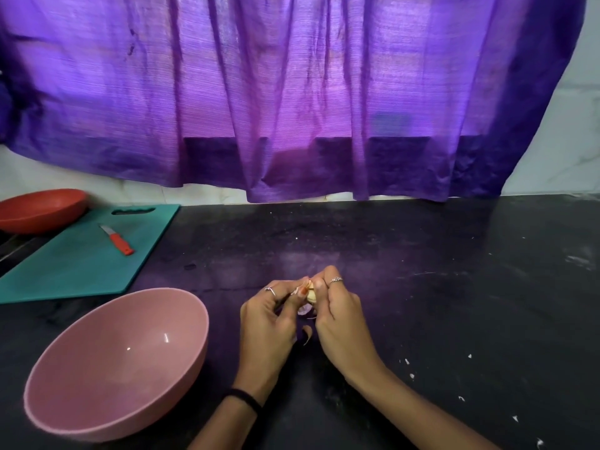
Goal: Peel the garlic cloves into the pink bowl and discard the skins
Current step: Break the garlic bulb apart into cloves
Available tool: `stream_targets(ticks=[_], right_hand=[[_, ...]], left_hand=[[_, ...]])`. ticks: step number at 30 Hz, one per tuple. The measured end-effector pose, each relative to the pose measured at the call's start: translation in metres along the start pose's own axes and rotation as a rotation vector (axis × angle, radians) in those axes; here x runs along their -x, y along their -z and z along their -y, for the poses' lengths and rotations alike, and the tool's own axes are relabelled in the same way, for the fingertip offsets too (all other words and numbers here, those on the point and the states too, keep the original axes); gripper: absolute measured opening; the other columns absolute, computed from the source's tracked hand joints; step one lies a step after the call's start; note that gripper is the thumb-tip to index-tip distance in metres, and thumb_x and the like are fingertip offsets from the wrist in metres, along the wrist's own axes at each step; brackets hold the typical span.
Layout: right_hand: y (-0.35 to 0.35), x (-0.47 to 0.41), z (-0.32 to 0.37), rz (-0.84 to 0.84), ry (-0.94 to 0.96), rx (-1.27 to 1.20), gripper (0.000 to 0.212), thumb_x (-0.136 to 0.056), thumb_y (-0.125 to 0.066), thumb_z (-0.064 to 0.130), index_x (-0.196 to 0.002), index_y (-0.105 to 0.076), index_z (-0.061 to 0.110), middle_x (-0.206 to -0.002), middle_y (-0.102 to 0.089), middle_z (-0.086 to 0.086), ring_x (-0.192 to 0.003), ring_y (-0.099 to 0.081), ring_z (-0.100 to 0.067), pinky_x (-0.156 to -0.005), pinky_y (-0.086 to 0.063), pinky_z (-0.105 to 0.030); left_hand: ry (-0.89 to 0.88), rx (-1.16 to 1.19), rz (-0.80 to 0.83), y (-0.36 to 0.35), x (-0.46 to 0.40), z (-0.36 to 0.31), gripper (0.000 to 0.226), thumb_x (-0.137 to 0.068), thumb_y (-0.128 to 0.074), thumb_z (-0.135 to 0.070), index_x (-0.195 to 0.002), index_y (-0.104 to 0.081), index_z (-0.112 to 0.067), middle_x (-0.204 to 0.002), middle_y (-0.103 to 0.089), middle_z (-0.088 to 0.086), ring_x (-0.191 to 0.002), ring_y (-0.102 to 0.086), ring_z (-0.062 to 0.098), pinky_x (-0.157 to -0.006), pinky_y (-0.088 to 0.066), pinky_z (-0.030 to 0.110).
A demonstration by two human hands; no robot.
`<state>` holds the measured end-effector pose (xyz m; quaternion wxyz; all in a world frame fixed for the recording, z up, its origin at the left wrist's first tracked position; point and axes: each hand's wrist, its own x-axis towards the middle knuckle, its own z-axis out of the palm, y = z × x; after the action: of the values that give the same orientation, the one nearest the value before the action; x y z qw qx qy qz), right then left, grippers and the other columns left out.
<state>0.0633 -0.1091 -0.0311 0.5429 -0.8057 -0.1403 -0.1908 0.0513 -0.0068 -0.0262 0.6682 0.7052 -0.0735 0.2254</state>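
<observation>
Both hands, left [269, 323] and right [337, 316], pinch one garlic clove [312, 295] together just right of the pink bowl [117, 362], above the bench [454, 287]. Clove looks roughly upright, but fingers hide most of it.

A black tabletop [422, 254] with a dull sheen carries everything. A pink bowl [65, 397] sits on it near left, tipped slightly toward the right. Beyond the bowl, at far left, a teal cutting board [65, 264] lies flat, with a small orange-handled knife [117, 240] on top of it. A red bowl [39, 211] rests at the far left corner, partly over the board's edge. White skin flecks [407, 362] are scattered over the near right part of the surface.
</observation>
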Motion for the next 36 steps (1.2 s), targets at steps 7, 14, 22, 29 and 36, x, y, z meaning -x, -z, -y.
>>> stream_targets(ticks=[7,14,22,29,36], right_hand=[[0.004,-0.003,0.0,-0.046,-0.096,-0.079,0.03,-0.103,-0.038,0.023,-0.083,-0.049,0.003,-0.062,-0.055,-0.004,-0.051,-0.046,-0.006,-0.05,-0.038,-0.034],[0.014,-0.01,0.001,0.037,-0.351,-0.418,0.031,-0.105,-0.034,0.025,-0.087,-0.048,0.005,-0.056,-0.045,-0.005,-0.039,-0.034,-0.008,-0.038,-0.025,-0.021],[0.025,-0.012,-0.008,-0.01,-0.058,0.143,0.023,-0.093,-0.043,-0.005,-0.086,-0.056,0.012,-0.08,-0.063,-0.008,-0.064,-0.062,-0.017,-0.053,-0.05,-0.027],[0.025,-0.012,-0.011,0.041,-0.134,0.081,0.024,-0.1,-0.043,0.016,-0.089,-0.063,0.021,-0.086,-0.066,0.002,-0.073,-0.065,-0.016,-0.07,-0.053,-0.032],[0.025,-0.01,-0.005,0.146,-0.096,-0.022,0.006,-0.093,-0.062,0.023,-0.099,-0.062,0.022,-0.08,-0.072,0.003,-0.075,-0.069,-0.004,-0.074,-0.057,-0.029]], left_hand=[[-0.046,-0.034,0.041,0.0,0.002,-0.002,0.033,-0.087,-0.062,0.003,-0.084,-0.072,-0.028,-0.087,-0.072,-0.011,-0.071,-0.067,0.0,-0.057,-0.046,0.008],[-0.005,0.036,0.083,-0.001,0.001,-0.002,0.027,-0.088,-0.062,-0.001,-0.09,-0.072,-0.026,-0.092,-0.073,-0.005,-0.072,-0.066,0.002,-0.055,-0.047,0.01],[0.138,0.134,0.092,0.0,-0.002,0.005,0.023,-0.092,-0.056,0.0,-0.098,-0.07,-0.017,-0.092,-0.075,-0.002,-0.085,-0.069,0.009,-0.064,-0.051,0.018],[0.143,0.147,0.149,0.0,-0.004,0.009,0.029,-0.091,-0.054,0.006,-0.103,-0.068,-0.016,-0.099,-0.074,0.0,-0.093,-0.069,0.012,-0.077,-0.05,0.017],[0.13,0.187,0.137,0.001,-0.004,0.006,0.022,-0.089,-0.058,0.003,-0.099,-0.069,-0.014,-0.097,-0.074,0.001,-0.094,-0.07,0.014,-0.078,-0.052,0.019]])
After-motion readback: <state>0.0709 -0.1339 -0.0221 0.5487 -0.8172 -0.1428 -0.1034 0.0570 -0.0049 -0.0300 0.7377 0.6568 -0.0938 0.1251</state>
